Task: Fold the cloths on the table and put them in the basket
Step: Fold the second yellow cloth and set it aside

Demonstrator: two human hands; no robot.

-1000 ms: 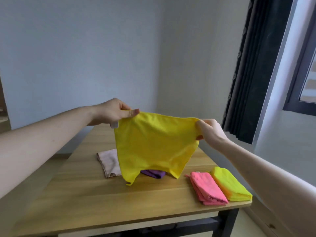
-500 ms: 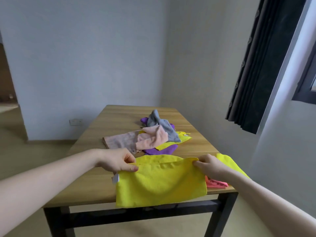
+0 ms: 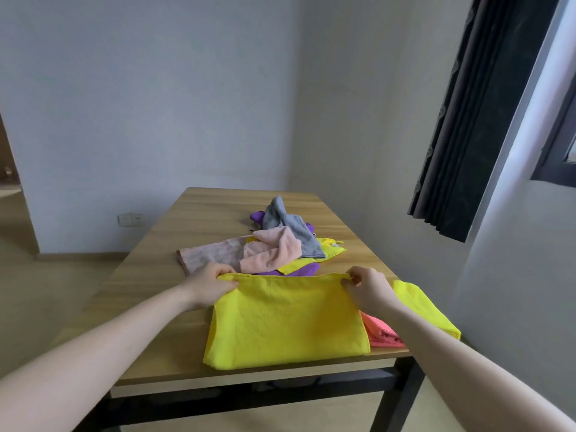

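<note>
Left hand [image 3: 209, 283], right hand [image 3: 369, 286] pinch yellow cloth [image 3: 286, 322] far corners; pink cloth [image 3: 381, 333] partly hidden beneath.

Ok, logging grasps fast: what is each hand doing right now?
Left hand: pinches the far left corner of the yellow cloth.
Right hand: pinches its far right corner.

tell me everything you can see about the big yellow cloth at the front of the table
The yellow cloth is bright, soft-looking fabric, lying flat on the near edge of the wooden table. The left hand and right hand pinch its far corners. Its right side overlaps a folded pink cloth.
</note>
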